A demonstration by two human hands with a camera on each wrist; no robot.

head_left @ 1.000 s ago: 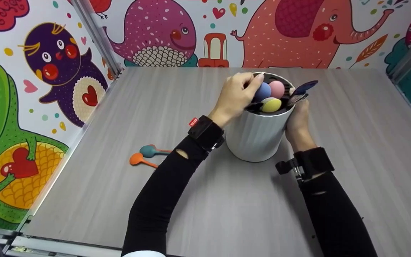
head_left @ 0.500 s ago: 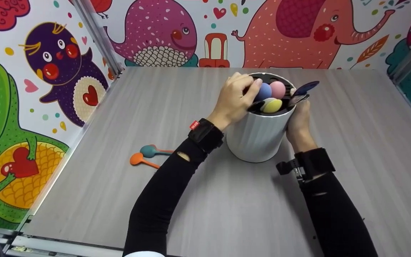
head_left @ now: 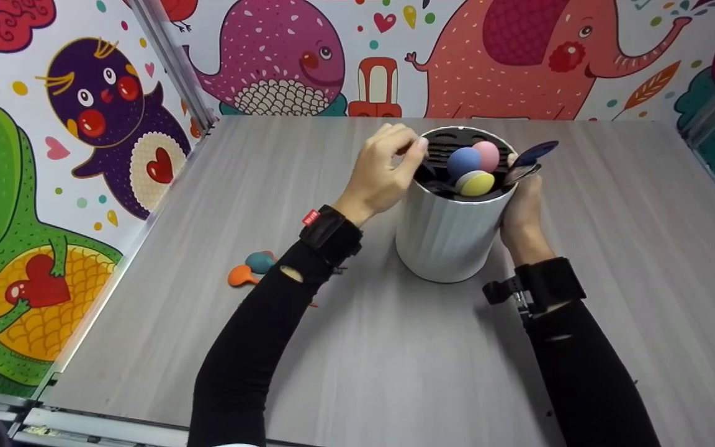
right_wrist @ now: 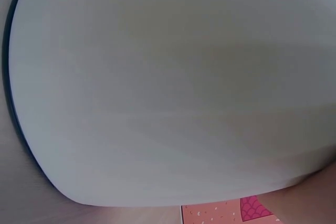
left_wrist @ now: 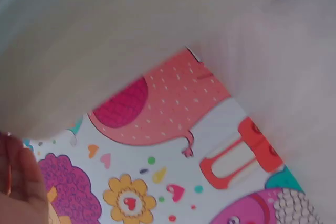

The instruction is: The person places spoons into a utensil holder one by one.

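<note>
A white round utensil holder point(head_left: 447, 239) with a black slotted insert stands upright on the table in the head view. Blue point(head_left: 463, 162), pink point(head_left: 486, 155) and yellow point(head_left: 475, 184) rounded heads stick out of its top. Dark blue spoon-shaped heads point(head_left: 537, 152) lean out over the right rim. My right hand point(head_left: 522, 214) grips the holder's right side; its white wall point(right_wrist: 168, 93) fills most of the right wrist view. By the left rim is my left hand point(head_left: 382, 167), fingers loosely bent, with nothing seen in it. Some of its fingers point(left_wrist: 23, 177) show in the left wrist view.
An orange spoon point(head_left: 241, 275) and a teal spoon point(head_left: 260, 262) lie on the grey table point(head_left: 165, 323) to the left, their handles mostly hidden by my left arm. Printed panels point(head_left: 382, 62) wall in the back and left side, with metal posts at the corners.
My left hand has drawn back leftward from over the insert to the left rim, uncovering more slots. The left forearm now covers more of the spoons. My right hand keeps its grip.
</note>
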